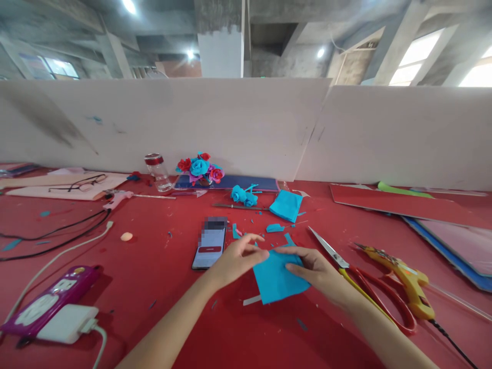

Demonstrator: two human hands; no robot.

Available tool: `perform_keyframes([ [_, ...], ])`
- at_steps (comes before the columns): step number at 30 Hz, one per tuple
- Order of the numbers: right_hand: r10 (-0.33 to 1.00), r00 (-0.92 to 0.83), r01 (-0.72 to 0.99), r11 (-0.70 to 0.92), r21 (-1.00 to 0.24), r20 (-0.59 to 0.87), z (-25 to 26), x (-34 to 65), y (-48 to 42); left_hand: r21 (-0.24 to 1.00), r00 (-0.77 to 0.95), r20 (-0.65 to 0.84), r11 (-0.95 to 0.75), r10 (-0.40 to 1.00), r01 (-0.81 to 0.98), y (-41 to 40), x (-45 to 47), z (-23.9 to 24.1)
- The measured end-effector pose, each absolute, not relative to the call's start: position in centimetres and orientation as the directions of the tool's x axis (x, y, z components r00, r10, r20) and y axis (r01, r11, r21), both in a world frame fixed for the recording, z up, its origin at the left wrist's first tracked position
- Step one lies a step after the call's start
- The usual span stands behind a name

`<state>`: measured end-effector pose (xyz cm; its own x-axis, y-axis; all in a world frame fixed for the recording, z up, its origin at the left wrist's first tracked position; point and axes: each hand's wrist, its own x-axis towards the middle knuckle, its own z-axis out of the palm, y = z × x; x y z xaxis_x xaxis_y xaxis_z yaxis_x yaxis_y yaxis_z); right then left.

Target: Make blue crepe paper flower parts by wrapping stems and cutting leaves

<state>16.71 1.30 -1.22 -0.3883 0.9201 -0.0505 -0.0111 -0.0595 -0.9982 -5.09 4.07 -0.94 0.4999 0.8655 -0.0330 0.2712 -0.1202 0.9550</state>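
Observation:
A blue paper square (277, 279) lies on the red table (161, 256) right in front of me. My left hand (239, 259) pinches its upper left edge, thumb and fingers closed on the paper. My right hand (315, 269) presses on the sheet's right side, fingers bent over its edge. Red-handled scissors (365, 282) lie just right of my right hand. A phone (209, 244) with a lit screen lies just left of my left hand.
A yellow glue gun (403, 279) lies beside the scissors. Another blue sheet (286, 205), small blue paper roses (242, 195), a paper flower bouquet (200, 168) and a jar (157, 170) stand farther back. A purple power strip (54, 297), cables, glasses (79, 183) sit left; coloured sheets right.

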Motion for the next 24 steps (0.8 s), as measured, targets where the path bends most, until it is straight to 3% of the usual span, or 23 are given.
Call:
perform_keyframes([
  [9, 0.902, -0.432, 0.210, 0.128, -0.969, 0.025, -1.6, 16.5, 1.6, 0.983, 0.582, -0.067, -0.047, 0.811, 0.178, 2.7, -3.4, -1.6],
  [17, 0.895, -0.445, 0.174, 0.101, -0.980, 0.013, -1.8, 16.7, 1.5, 0.979, 0.538, -0.025, -0.089, 0.842, 0.185, 3.0, -3.4, -1.4],
  [24, 0.936, -0.351, 0.313, 0.147, -0.938, 0.030, -1.7, 16.7, 1.6, 0.946, 0.437, 0.034, -0.170, 0.899, 0.276, 3.4, -3.7, -1.6],
])
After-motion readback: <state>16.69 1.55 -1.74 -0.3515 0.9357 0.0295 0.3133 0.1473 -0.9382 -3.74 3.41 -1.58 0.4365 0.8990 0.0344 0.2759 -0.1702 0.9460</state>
